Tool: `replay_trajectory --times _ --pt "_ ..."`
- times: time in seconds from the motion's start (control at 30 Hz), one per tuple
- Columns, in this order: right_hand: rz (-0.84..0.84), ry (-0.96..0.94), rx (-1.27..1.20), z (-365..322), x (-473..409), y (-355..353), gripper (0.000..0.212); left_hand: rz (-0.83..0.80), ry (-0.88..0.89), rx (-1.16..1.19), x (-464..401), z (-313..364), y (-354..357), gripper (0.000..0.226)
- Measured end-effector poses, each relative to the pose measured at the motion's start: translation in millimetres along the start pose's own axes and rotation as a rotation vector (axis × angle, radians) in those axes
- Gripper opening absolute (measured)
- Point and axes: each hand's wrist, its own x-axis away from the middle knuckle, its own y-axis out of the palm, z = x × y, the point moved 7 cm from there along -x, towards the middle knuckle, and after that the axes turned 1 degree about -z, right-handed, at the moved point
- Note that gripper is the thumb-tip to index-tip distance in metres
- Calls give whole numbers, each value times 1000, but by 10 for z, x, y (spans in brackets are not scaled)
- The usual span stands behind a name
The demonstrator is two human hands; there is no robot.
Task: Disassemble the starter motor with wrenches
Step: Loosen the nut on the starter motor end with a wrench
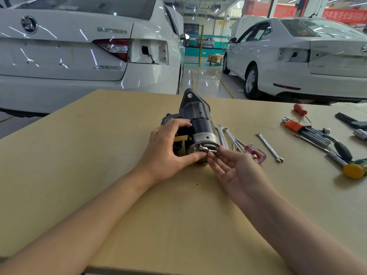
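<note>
**Starter motor on bench, both hands at end cap**

The table (pixel 119 155) bears the motor (pixel 195 124), lying centrally. The motor is gripped by the left hand (pixel 168 147) from its left side. A small wrench (pixel 206 149) at the end cap is pinched by the right hand (pixel 234 171), palm up. Spare wrenches (pixel 270 147) lie just right.

We list: a tan table (pixel 99 155); on it, at right, a red-handled screwdriver (pixel 299 110), an orange-holdered hex key set (pixel 305 132) and a yellow-headed mallet (pixel 354 170). Beyond the table, far left, a white sedan (pixel 69 52); far right, a second white sedan (pixel 297 56). Between them, far off, a cart of cardboard boxes (pixel 215 58). Red banners (pixel 343 15) hang far right.
</note>
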Motion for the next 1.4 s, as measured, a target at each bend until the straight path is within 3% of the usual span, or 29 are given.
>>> replay_trajectory --times 0.1,0.2,0.3,0.4,0.5,0.57,0.63,0.77,0.87,0.93,1.13,1.4 --pt "-11 0 -6 1 -11 -17 4 2 5 -29 3 11 6 62" --pt "-43 -200 136 -118 0 -2 9 5 0 -28 3 11 7 62" --pt "-146 -679 561 -327 226 224 8 -1 1 -14 0 -2 16 63" --pt "-394 -1248 1303 -158 576 613 13 -3 19 11 -15 -24 29 61" --pt "-441 -1464 1695 64 638 743 15 9 24 -1 -34 -47 22 53" --pt "-488 -1495 1667 58 665 751 16 3 19 1 -32 -57 16 52" --pt "-499 -1379 1360 -91 688 693 14 -13 2 9 -18 -54 14 62" --pt "-243 -768 528 -439 348 314 17 -41 -60 -11 20 -36 9 74" --pt "-71 -321 193 -335 93 68 14 -29 -53 -31 26 -21 -5 74" --pt "13 -155 62 -216 28 -10 21 -18 -52 -23 24 -7 -14 76" --pt "80 -50 -27 -103 17 -27 27 -18 -56 12 16 -13 -6 82" --pt "68 14 -65 -42 -3 -43 16 -8 -88 24 14 -67 5 79"
